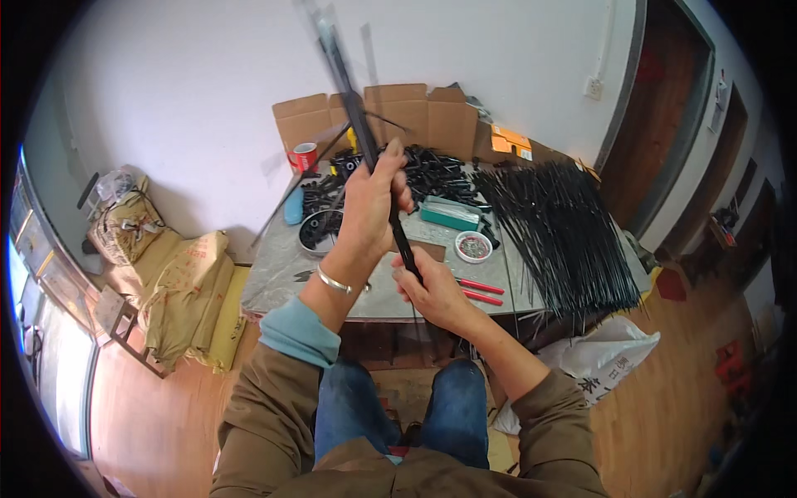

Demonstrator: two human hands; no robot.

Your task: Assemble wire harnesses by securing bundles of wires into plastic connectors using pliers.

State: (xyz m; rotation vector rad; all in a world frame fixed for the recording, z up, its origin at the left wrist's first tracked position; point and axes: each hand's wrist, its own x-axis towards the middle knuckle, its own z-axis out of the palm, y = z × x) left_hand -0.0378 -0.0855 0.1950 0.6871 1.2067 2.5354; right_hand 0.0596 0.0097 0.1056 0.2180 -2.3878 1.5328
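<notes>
A long black umbrella frame (355,116), with thin ribs folded along its shaft, slants up and to the left over the table. Its upper end is smeared by motion, and a few thin ribs stick out sideways. My left hand (369,203) is wrapped around the middle of it, thumb pointing up. Lower down, my right hand (436,290) pinches the bottom end with its fingers closed. Pliers with red handles (481,292) lie on the table beside my right hand. Behind my left wrist sits a round metal tin (311,246), partly hidden.
The grey table (365,309) bears a heap of black parts (436,174), a teal box (450,214), a white bowl of small pieces (473,246) and many black rods (569,241) on the right. Cardboard (423,116) stands behind. Sacks (187,282) are stacked left; a white bag (602,353) lies right.
</notes>
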